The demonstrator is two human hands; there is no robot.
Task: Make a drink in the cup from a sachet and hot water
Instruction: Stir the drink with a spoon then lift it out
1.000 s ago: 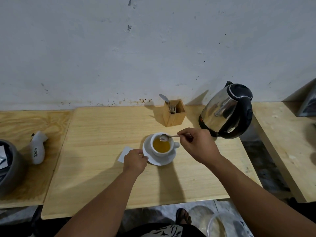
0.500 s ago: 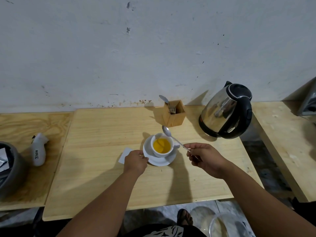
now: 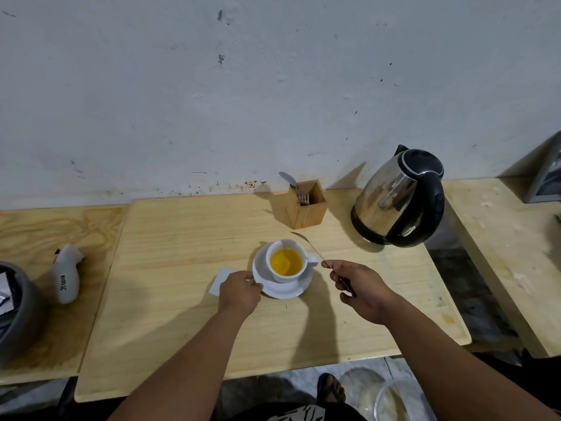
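The light here is dim and flat, with a grey-blue cast on the blotchy white plaster wall (image 3: pixel 273 86). It seems to come from above and behind me: my forearms throw soft, broad shadows forward across the pale wooden desk (image 3: pixel 182 299). The shiny steel kettle with black handle (image 3: pixel 397 196) carries muted reflections, no hard glare. The wide lens bows the desk edges, and detail softens toward the corners; the thin metal spoon (image 3: pixel 306 243) looks slightly smeared.

Glossy white ceramic cup (image 3: pixel 284 260) & saucer (image 3: pixel 282 286); matt pale wood table (image 3: pixel 188 250); shiny steel kettle (image 3: pixel 391 205) w/ black plastic handle.
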